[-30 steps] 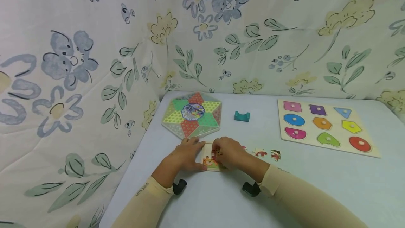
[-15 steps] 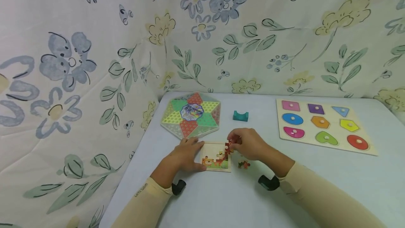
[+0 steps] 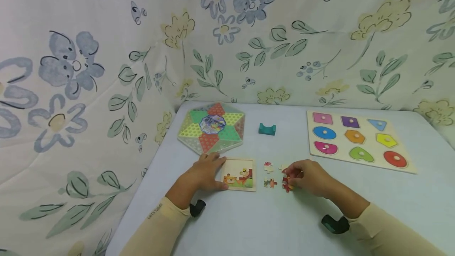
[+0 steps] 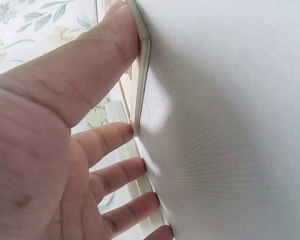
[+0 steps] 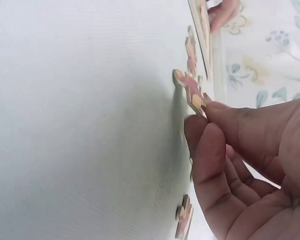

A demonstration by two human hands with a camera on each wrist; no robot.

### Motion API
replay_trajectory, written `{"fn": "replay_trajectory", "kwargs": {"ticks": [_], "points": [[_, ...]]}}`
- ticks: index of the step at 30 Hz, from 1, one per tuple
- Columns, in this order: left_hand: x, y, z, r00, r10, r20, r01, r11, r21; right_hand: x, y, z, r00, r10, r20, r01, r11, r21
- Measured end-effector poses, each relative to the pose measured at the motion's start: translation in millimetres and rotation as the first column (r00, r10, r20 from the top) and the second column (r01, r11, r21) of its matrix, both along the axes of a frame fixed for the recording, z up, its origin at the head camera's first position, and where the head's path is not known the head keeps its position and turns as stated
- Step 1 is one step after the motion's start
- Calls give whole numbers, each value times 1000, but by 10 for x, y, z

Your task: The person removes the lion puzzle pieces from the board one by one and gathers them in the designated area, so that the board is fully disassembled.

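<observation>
A small wooden puzzle tray point(image 3: 239, 161) lies on the table, with joined pieces picturing an orange animal along its lower and right part. My left hand point(image 3: 206, 173) rests at its left side, thumb and forefinger touching its edge with fingers fairly straight; the left wrist view shows the thumb point(image 4: 107, 47) against the rim. To the right of the tray, my right hand point(image 3: 309, 177) pinches a red jigsaw piece point(image 5: 192, 90) between thumb and fingers, low over the table. Loose jigsaw pieces lie beside it, one pink-marked point(image 3: 268, 167) and one green and orange point(image 3: 270, 183); another is partly hidden behind the fingers.
A hexagonal Chinese checkers board point(image 3: 213, 125) lies behind my left hand. A teal notched block point(image 3: 267, 129) stands at the back middle. Back right lies a knobbed shape board point(image 3: 360, 139). A floral cloth point(image 3: 277, 50) hangs behind and along the left.
My right hand lifted a red jigsaw piece away from the tray and carried it right, to beside the loose pieces. My left hand stays at the tray's left side.
</observation>
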State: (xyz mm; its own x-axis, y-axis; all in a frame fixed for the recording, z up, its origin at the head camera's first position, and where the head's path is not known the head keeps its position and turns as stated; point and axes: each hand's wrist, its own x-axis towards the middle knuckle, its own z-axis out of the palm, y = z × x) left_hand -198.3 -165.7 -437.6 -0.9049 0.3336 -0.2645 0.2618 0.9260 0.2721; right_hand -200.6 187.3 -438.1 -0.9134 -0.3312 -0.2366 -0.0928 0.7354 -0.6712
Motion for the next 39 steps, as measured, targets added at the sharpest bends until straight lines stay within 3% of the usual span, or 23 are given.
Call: {"fn": "replay_trajectory", "kwargs": {"ticks": [5, 13, 22, 28, 34, 39], "points": [[-10, -7, 8, 1000, -3, 2, 3, 1000, 0, 23, -41, -42, 997, 11, -76, -7, 998, 55], [1, -15, -1, 1000, 5, -2, -5, 1000, 10, 13, -142, 6, 991, 55, -122, -40, 991, 128], [3, -14, 19, 1000, -2, -6, 2, 1000, 12, -76, -728, 132, 984, 133, -122, -101, 967, 234], [-7, -4, 4, 1000, -2, 1, 2, 1000, 4, -141, -1093, 96, 958, 242, -155, -192, 940, 283], [-14, 11, 5, 1000, 4, 13, -4, 1000, -5, -178, -1246, 51, 943, 305, -136, -247, 911, 329], [0, 14, 33, 1000, 16, 19, -16, 1000, -11, -171, -1281, 44, 940, 300, -163, -235, 915, 328]]}}
